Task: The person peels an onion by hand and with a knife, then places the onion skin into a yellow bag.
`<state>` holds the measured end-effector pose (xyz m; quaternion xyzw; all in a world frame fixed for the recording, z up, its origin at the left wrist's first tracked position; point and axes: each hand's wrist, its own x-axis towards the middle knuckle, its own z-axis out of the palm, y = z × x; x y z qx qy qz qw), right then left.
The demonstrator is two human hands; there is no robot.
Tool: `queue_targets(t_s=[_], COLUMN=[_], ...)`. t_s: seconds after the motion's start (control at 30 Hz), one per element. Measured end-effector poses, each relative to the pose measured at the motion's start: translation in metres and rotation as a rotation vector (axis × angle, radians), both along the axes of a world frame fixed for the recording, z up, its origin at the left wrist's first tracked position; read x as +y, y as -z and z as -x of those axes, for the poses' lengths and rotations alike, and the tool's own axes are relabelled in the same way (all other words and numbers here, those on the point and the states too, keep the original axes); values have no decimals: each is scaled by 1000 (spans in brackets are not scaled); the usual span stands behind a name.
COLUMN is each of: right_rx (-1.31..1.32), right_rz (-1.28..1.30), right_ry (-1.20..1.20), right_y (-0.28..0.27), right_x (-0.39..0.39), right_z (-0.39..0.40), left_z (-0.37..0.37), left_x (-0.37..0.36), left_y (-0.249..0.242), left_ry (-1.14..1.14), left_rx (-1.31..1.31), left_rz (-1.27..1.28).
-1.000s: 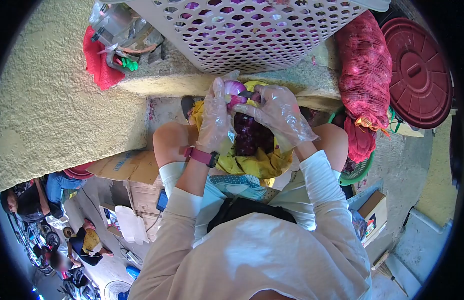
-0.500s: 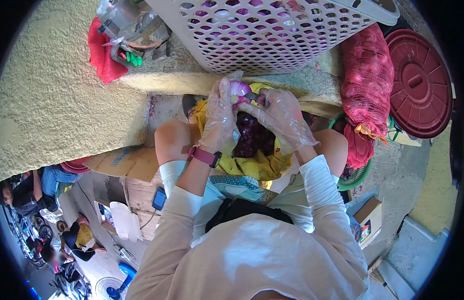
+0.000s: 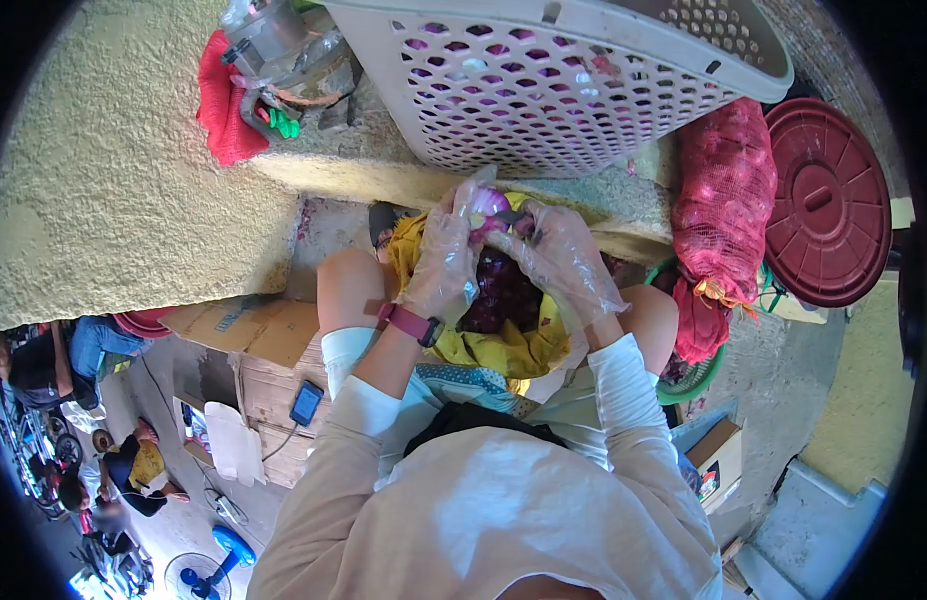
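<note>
My left hand (image 3: 448, 250), in a clear plastic glove with a wristband below it, holds a purple-and-white onion (image 3: 490, 206). My right hand (image 3: 564, 255), also gloved, is closed at the onion's right side around a small dark object, perhaps a blade; its shape is mostly hidden by the fingers. Below both hands, a yellow bag (image 3: 529, 350) lies open between my knees. Dark red onion pieces or skins (image 3: 504, 295) fill its middle.
Ahead on a ledge stands a grey perforated basket (image 3: 584, 130) of onions. Right are a red mesh sack (image 3: 726, 190), a dark red lid (image 3: 824, 200) and a green basket (image 3: 702, 378). A phone (image 3: 306, 403) rests on cardboard at left; people sit beyond.
The view has shifted, so the basket and ledge appear slightly lower. Both hands remain together at the onion, with little visible change in their hold.
</note>
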<state>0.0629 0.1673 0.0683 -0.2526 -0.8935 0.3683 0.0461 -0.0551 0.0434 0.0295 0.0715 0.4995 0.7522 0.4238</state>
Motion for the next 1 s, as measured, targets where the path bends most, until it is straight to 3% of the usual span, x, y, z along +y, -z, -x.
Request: queue_targets(t_s=[0.1,0.17,0.2,0.27,0.4,0.43,0.5,0.6,0.67,0.77,0.87,1.0], right_rx=[-46,-31,-26,15,104,104,-174,-88,-74,-99,-133,-116], right_rz=[-11,136,210,212,364,361,193,-14,-24,-20,-13,-45], right_ry=[-16,29,49,37,31,27,5,-86,-59,-12,22,-1], right_y=[-1,14,16,16,31,7,-39,-32,-32,-35,-30,-18], right_x=[0,0,-1,1,7,6,10,28,32,34,34,33], right_z=[-2,-4,-4,-4,-6,-1,5,11,13,17,21,23], left_z=[-8,-13,-11,0,5,4,4,13,19,28,47,37], left_x=[-6,-8,-7,-6,-5,-3,-1,1,3,13,25,36], left_y=[-7,9,12,17,22,15,5,-2,-3,-9,11,10], left_ry=[25,-134,-142,-30,-12,-11,-9,62,106,105,185,58], left_rx=[28,538,537,-197,-173,-237,-299,-212,-102,15,25,-192], left_rz=[-58,-187,-191,-67,-50,-142,-235,-217,-117,-162,-78,-150])
